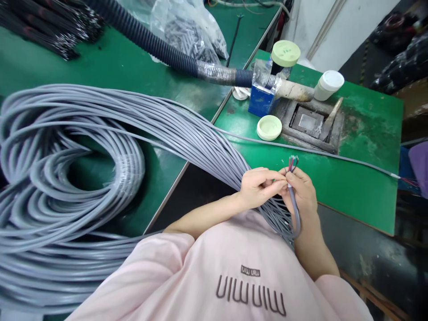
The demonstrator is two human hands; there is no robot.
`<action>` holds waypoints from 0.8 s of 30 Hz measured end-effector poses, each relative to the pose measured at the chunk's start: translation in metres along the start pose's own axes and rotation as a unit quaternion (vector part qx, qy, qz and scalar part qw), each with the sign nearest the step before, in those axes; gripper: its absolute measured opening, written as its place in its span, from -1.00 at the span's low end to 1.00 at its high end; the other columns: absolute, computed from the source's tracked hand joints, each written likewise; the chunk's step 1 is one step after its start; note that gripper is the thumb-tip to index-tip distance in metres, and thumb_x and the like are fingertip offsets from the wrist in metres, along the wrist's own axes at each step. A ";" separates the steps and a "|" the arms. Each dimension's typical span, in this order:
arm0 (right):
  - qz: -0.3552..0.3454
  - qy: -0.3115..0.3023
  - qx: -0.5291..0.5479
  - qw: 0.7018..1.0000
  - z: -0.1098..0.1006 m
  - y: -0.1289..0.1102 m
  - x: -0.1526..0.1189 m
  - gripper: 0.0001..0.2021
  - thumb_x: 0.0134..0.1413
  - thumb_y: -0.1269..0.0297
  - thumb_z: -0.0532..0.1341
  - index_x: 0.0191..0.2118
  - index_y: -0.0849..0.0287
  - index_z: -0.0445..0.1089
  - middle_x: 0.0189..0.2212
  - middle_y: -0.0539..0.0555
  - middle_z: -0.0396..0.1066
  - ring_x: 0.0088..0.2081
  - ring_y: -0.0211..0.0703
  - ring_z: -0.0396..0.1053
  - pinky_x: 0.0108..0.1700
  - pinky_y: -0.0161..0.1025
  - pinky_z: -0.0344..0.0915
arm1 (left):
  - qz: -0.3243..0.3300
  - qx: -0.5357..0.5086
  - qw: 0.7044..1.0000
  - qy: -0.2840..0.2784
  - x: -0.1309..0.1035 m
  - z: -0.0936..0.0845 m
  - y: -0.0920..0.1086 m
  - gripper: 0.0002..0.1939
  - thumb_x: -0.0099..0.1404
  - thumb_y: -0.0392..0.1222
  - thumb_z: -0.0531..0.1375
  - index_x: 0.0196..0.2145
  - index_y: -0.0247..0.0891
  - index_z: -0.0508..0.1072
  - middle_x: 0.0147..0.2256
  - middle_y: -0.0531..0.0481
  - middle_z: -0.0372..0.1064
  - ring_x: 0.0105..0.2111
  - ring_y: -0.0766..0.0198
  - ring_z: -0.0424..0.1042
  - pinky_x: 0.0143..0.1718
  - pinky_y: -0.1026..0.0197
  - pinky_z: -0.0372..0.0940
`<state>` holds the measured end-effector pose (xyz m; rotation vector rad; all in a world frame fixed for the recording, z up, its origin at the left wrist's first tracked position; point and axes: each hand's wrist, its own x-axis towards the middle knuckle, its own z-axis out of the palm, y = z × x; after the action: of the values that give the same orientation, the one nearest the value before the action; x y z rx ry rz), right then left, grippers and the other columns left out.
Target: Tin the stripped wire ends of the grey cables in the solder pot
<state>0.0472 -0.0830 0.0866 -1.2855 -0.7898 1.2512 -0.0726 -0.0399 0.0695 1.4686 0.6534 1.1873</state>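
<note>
My right hand [302,189] grips a grey cable end [294,209] upright, and its stripped coloured wires [293,163] stick up above the fingers. The fingertips of my left hand [259,186] pinch at the same cable end just below the coloured wires. Both hands are held close to my chest over the gap between two green tables. A thick bundle of grey cables [187,133] runs from the left table down past my left wrist into my lap.
A large coil of grey cables [67,178] fills the left table. The right green table [361,178] carries a solder pot [310,122], a blue box [262,100], a pale green lid [269,127], jars and a black corrugated hose [160,44]. One grey cable [334,156] lies across it.
</note>
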 end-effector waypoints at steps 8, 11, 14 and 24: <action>-0.131 0.130 -0.116 0.976 0.003 -0.007 0.003 -0.86 0.02 0.18 0.28 -0.37 0.14 0.40 -0.46 0.01 0.39 -0.46 -0.23 0.32 -0.36 -0.24 0.32 | -0.217 -0.258 0.940 0.062 0.007 0.014 -0.006 -0.68 0.12 0.02 0.34 -0.39 -0.31 0.45 -0.59 0.12 0.34 -0.68 0.54 0.12 -0.64 0.40 0.05; -0.135 0.107 -0.199 0.965 0.002 -0.014 0.004 -0.84 0.06 0.18 0.27 -0.39 0.15 0.39 -0.47 0.01 0.38 -0.41 -0.21 0.33 -0.30 -0.24 0.32 | -0.224 -0.267 0.934 0.079 0.009 0.013 -0.008 -0.68 0.11 0.02 0.35 -0.39 -0.31 0.44 -0.59 0.13 0.32 -0.68 0.56 0.08 -0.65 0.40 0.01; -0.134 0.077 -0.249 0.956 -0.002 -0.016 0.007 -0.82 0.08 0.15 0.25 -0.37 0.16 0.39 -0.45 0.01 0.39 -0.39 -0.19 0.34 -0.29 -0.25 0.31 | -0.229 -0.265 0.933 0.081 0.011 0.010 -0.008 -0.65 0.10 0.04 0.35 -0.38 -0.31 0.44 -0.61 0.15 0.28 -0.69 0.56 0.06 -0.66 0.40 -0.01; -0.136 0.037 -0.267 0.953 -0.004 -0.038 0.043 -0.83 0.06 0.19 0.28 -0.41 0.17 0.38 -0.58 -0.06 0.31 -0.52 -0.28 0.24 -0.44 -0.31 0.21 | -0.247 -0.287 0.925 0.040 0.026 0.004 -0.014 -0.66 0.17 0.04 0.28 -0.34 -0.28 0.33 -0.67 0.22 0.16 -0.68 0.50 0.12 -0.63 0.42 0.04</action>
<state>0.0688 -0.0371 0.1131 -1.5744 -1.2593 0.7839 -0.0574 -0.0147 0.0648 0.7073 0.6142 0.9306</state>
